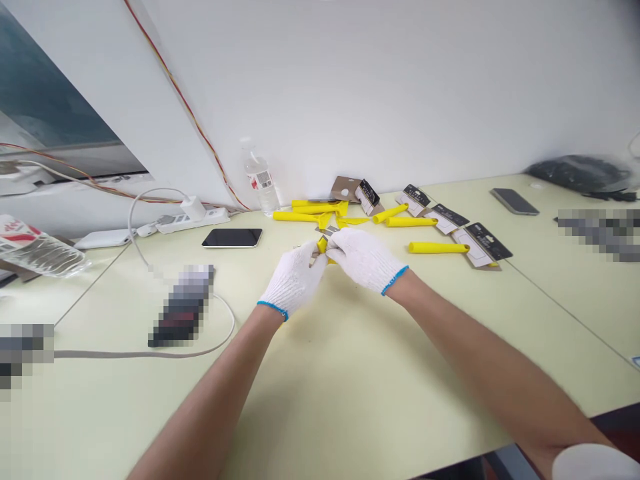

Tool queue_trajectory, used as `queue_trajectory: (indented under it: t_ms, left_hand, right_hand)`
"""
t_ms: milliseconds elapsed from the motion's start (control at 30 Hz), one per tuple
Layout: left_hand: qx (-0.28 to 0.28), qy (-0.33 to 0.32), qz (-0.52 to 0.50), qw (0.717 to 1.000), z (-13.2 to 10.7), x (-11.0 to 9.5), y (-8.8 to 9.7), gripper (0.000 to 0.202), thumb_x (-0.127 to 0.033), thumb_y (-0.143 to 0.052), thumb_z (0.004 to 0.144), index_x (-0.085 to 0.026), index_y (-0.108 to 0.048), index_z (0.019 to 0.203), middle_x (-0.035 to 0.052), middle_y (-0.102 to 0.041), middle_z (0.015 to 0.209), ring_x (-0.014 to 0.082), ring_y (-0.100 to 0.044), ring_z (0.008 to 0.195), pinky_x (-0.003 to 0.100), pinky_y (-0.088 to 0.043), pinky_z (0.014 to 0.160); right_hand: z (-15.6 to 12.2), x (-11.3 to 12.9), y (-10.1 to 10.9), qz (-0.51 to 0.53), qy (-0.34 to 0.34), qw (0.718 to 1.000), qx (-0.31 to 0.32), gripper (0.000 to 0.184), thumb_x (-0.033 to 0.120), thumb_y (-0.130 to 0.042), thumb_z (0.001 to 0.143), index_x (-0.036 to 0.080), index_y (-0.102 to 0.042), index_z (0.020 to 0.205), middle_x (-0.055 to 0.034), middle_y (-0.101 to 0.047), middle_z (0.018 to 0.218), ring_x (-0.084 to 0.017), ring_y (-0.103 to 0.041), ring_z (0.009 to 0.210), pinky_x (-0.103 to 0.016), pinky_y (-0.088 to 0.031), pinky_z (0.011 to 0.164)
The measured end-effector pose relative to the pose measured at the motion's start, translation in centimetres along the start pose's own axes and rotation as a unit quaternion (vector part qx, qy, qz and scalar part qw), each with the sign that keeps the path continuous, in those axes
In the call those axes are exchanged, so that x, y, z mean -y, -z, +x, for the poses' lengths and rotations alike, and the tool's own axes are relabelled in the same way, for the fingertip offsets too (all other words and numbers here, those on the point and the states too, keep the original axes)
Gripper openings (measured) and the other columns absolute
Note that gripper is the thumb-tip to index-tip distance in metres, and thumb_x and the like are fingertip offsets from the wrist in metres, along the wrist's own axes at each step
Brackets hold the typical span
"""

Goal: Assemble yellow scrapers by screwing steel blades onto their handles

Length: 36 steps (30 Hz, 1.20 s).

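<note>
**A:** Head cam view here. What's happening on that pale green worktop?

**B:** Both hands wear white knit gloves with blue cuffs, up near the middle. The left hand and right hand are closed, pinching a small yellow rubbery bit between them. The fingers hide most of it.

**A:** Where's the other yellow stuff?

**B:** Toward the back edge, by the wall. One smooth yellow tube lies just beside a black-topped card, two more lie near other cards, and a loose yellow bunch sits further left.

**A:** How far along, would you say?

**B:** Judging by the layout, three tubes lie singly by the cards, while the bunch is left heaped. A plastic water bottle stands behind it.
</note>
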<state>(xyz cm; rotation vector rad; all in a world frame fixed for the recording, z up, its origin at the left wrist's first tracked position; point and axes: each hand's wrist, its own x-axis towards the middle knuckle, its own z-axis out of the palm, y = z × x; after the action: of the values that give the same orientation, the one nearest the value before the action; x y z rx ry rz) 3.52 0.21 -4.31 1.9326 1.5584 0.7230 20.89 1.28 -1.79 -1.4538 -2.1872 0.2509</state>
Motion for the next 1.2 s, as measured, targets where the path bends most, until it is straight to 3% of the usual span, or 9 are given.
queue_trajectory:
  t_ms: [300, 467, 667, 867, 1033, 1200]
  left_hand:
    - [-0.008, 0.007, 0.013, 1.0, 0.0, -0.3, -0.1, 0.025, -0.045, -0.054, 0.097, -0.023, -0.066, 0.096, 0.0031, -0.071, 0.078, 0.0187, -0.066, 0.068, 0.029, -0.044, 0.064]
    - [0.014, 0.033, -0.02, 0.999, -0.2, -0.7, 0.3, 0.027, -0.047, -0.056, 0.095, -0.023, -0.067, 0.1, 0.0008, -0.07, 0.073, 0.0174, -0.065, 0.063, 0.028, -0.042, 0.058]
    - [0.039, 0.038, -0.047, 0.997, -0.5, -1.2, 1.0, 0.028, -0.048, -0.055, 0.096, -0.022, -0.065, 0.099, -0.001, -0.071, 0.072, 0.017, -0.068, 0.062, 0.029, -0.047, 0.061]
    - [0.072, 0.055, -0.094, 0.991, -0.6, -1.8, 1.6, 0.023, -0.043, -0.055, 0.096, -0.02, -0.06, 0.097, -0.0002, -0.071, 0.076, 0.0171, -0.07, 0.065, 0.028, -0.052, 0.062]
    - [0.062, 0.064, -0.079, 0.993, -0.6, -2.0, 1.7, 0.025, -0.045, -0.057, 0.096, -0.02, -0.059, 0.095, 0.0004, -0.071, 0.071, 0.0172, -0.068, 0.063, 0.029, -0.053, 0.062]
    - [0.038, 0.068, -0.07, 0.994, -1.0, -2.7, 1.8, 0.016, -0.034, -0.056, 0.095, -0.019, -0.06, 0.092, 0.0004, -0.072, 0.07, 0.0153, -0.066, 0.063, 0.027, -0.051, 0.062]
  right_hand:
    - [0.0, -0.7, -0.4, -0.02, 0.006, 0.999, -0.026, 0.079, 0.057, -0.011, 0.098, 0.02, -0.064, 0.051, -0.0101, -0.076, 0.083, -0.016, -0.072, 0.095, -0.038, -0.043, 0.072]
    - [0.1, -1.0, -0.6, -0.025, 0.008, 0.999, -0.037, 0.085, 0.064, -0.009, 0.098, 0.021, -0.073, 0.062, -0.0097, -0.078, 0.088, -0.016, -0.071, 0.093, -0.037, -0.046, 0.071]
    - [0.3, -1.6, -0.7, -0.011, -0.007, 0.999, -0.037, 0.085, 0.068, -0.011, 0.099, 0.023, -0.08, 0.077, -0.011, -0.078, 0.089, -0.02, -0.073, 0.099, -0.037, -0.048, 0.07]
    - [0.5, -1.6, -0.5, 0.014, -0.016, 0.999, -0.042, 0.089, 0.067, -0.006, 0.099, 0.023, -0.08, 0.075, -0.0112, -0.078, 0.085, -0.02, -0.073, 0.101, -0.038, -0.048, 0.069]
    - [0.4, -1.0, 0.1, 0.018, -0.036, 0.999, -0.008, 0.081, 0.069, -0.016, 0.098, 0.024, -0.081, 0.077, -0.0088, -0.078, 0.09, -0.018, -0.072, 0.096, -0.039, -0.046, 0.071]
    - [0.2, -0.7, 0.4, 0.017, -0.032, 0.999, 0.0, 0.062, 0.06, -0.035, 0.101, 0.018, -0.079, 0.085, -0.0083, -0.075, 0.088, -0.017, -0.068, 0.091, -0.034, -0.046, 0.073]
